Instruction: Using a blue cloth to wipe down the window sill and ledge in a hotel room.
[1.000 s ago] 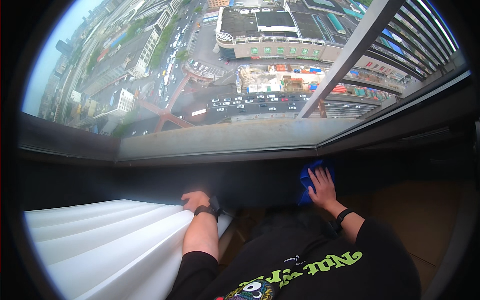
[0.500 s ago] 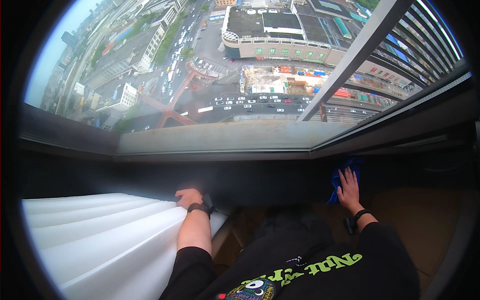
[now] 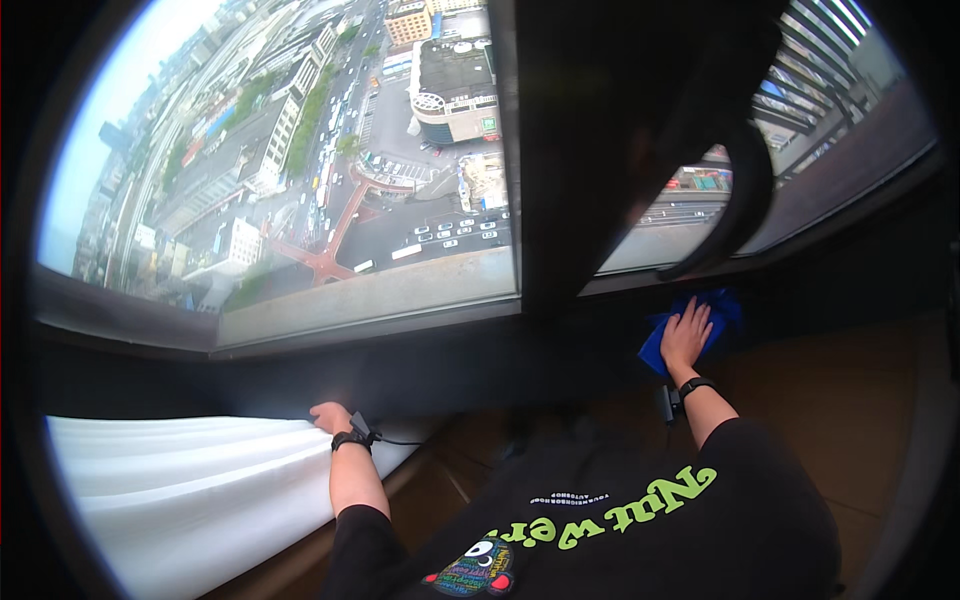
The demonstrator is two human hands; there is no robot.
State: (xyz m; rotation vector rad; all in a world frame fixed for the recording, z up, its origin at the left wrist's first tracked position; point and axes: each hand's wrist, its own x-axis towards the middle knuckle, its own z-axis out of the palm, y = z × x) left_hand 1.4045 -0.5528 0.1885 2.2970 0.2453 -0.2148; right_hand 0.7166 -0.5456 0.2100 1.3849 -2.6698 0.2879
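Observation:
My right hand lies flat on a crumpled blue cloth, fingers stretched toward the window, pressing it on the dark windowsill. Parts of the cloth stick out on both sides of the hand. Over at the left, my left hand is closed on the edge of a white pleated curtain; its fingertips are partly hidden. Each wrist wears a black band with a small dark device.
A dark upright window frame crosses the view close in front, with a curved dark handle to its right. Beyond the glass, far below, lie a street and buildings. Slatted bars stand outside at the right. Brown flooring shows below the sill.
The dark frame and handle have come into view in front of the window. My left hand has shifted left and slightly nearer with the curtain edge. My right hand stays on the cloth, slightly farther left.

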